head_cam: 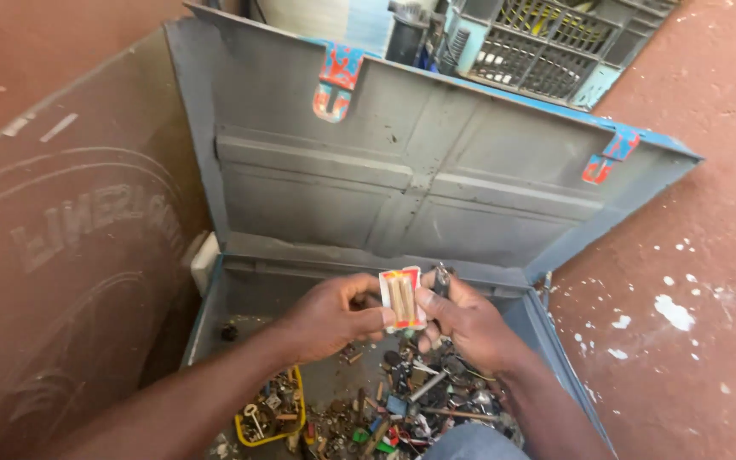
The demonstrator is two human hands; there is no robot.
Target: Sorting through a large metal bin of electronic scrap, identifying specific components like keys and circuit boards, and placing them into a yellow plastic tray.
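Both hands meet over the open metal toolbox (240, 294), holding a small blister pack (402, 299) between them, above the box's middle and just in front of its raised grey lid (402, 170). The left hand (334, 317) has its fingers curled, thumb and forefinger pinching the pack's left edge. The right hand (463, 322) pinches the right edge with its fingertips, and also keeps a small dark metal piece (441, 279) tucked against the upper fingers; what that piece is cannot be told. The pack is a flat card, white with red and yellow print, carrying two slim tan cylinders side by side under what looks like a clear cover. It looks very light and thin, likely to bend or crease if squeezed across its face, and the cover may be slick, so the card's edges, where the fingers already sit, seem the soundest place to hold it. Below the hands, the box's floor is strewn with small hardware (423, 392): keys, screws, bits of wire. A yellow-rimmed tray (300, 422) of small parts lies toward the near left corner. Behind the lid stands a grey plastic crate (547, 47).
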